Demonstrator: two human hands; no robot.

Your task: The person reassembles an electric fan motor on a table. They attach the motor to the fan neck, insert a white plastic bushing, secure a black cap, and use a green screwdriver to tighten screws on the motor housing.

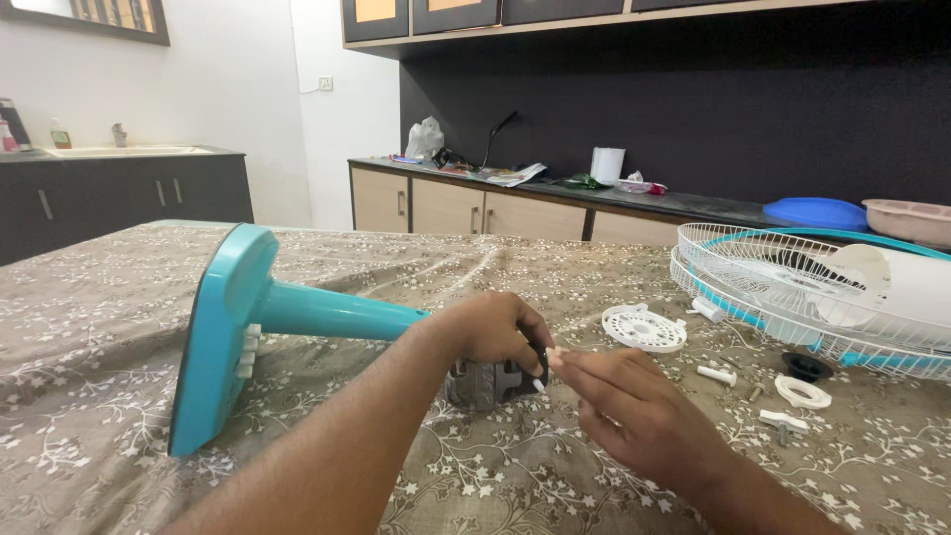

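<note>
A turquoise fan stand (258, 322) lies on its side on the patterned tablecloth, base to the left and pole pointing right. At the pole's end sits the grey motor block (482, 381). My left hand (490, 329) grips over the top of that motor. My right hand (634, 411) is just right of it, fingertips pinched on a small white part (551, 355) close to the motor.
At the right lie the white wire fan guards (783, 267) with a white blade. Loose parts rest near them: a round white disc (644, 328), a white ring (802, 392), a black cap (804, 366), white knobs. Cabinets and a cluttered counter stand behind.
</note>
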